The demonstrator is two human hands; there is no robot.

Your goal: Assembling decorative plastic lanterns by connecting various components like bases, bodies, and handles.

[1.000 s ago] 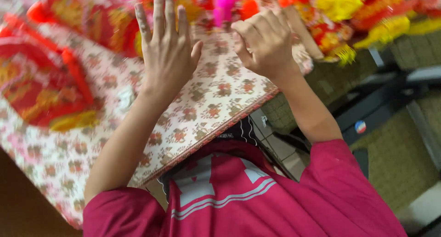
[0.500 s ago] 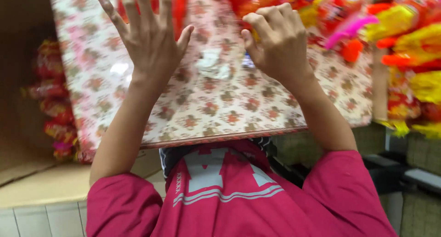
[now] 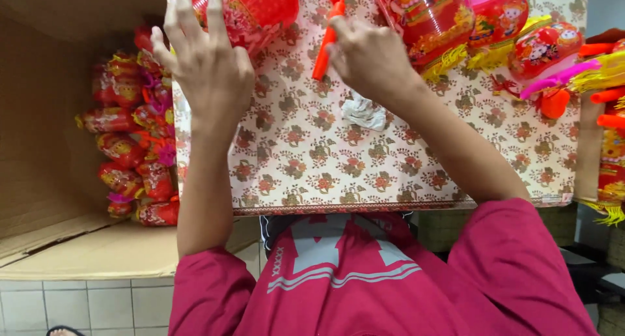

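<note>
Flower-patterned tablecloth point(image 3: 312, 154) spread across the middle, with an open cardboard box point(image 3: 58, 147) left of it holding a heap of red lanterns point(image 3: 133, 134). Left hand point(image 3: 207, 66) at the cloth's upper left, fingers spread wide against a red lantern point(image 3: 254, 10); right hand point(image 3: 368, 59) near the cloth's top centre, pinched narrow on an orange plastic strip point(image 3: 325, 46). More red lanterns point(image 3: 495, 23) and yellow tassels point(image 3: 456, 59) crowded along the cloth's upper right.

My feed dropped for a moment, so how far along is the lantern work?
A batch of red lanterns already lies in the cardboard box. The left hand touches a red lantern; the right hand pinches an orange strip. More lanterns remain on the floral table.
</note>
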